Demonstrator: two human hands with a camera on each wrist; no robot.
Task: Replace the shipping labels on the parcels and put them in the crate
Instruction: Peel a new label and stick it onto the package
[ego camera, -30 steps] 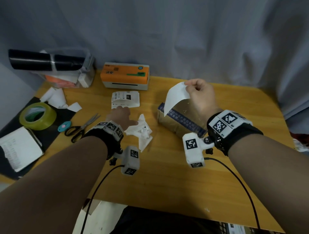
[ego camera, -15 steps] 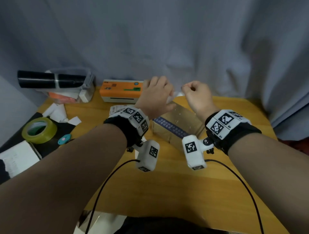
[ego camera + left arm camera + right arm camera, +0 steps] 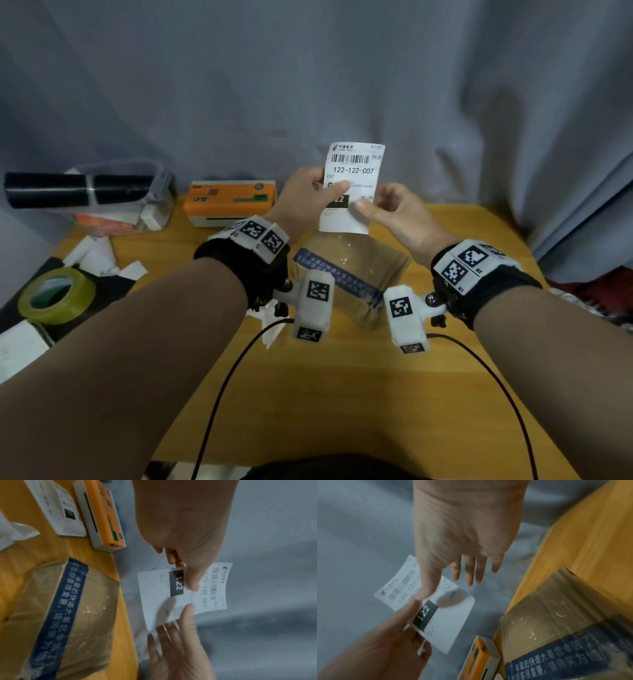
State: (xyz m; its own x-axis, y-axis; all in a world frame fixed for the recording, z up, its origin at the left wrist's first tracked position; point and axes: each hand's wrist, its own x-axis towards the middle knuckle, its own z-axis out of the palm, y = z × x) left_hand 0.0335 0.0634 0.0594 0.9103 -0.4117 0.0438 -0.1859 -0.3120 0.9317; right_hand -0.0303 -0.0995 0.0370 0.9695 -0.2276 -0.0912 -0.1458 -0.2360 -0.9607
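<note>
A white shipping label (image 3: 356, 171) printed "122-122-C07" is held upright above the table's far edge, print toward me. My left hand (image 3: 308, 195) pinches its left edge, thumb on the front. My right hand (image 3: 394, 212) pinches the lower right part, thumb on the print and straight fingers behind. The wrist views show the same label (image 3: 154, 595) (image 3: 453, 622) between both hands. Below them lies a brown cardboard parcel (image 3: 356, 267) wrapped in clear tape with a blue printed strip, its top bare. No crate is in view.
An orange label printer (image 3: 229, 202) stands at the back of the wooden table (image 3: 342, 394), another printed label (image 3: 56, 507) before it. Crumpled white paper (image 3: 270, 325) lies under my left wrist. At the left are a yellow-green tape roll (image 3: 56, 296), paper scraps (image 3: 96, 257) and a black roll (image 3: 78, 188).
My left hand left the table by the crumpled paper and rose to take the label's left edge. The label, earlier in my right hand alone, now faces me, higher.
</note>
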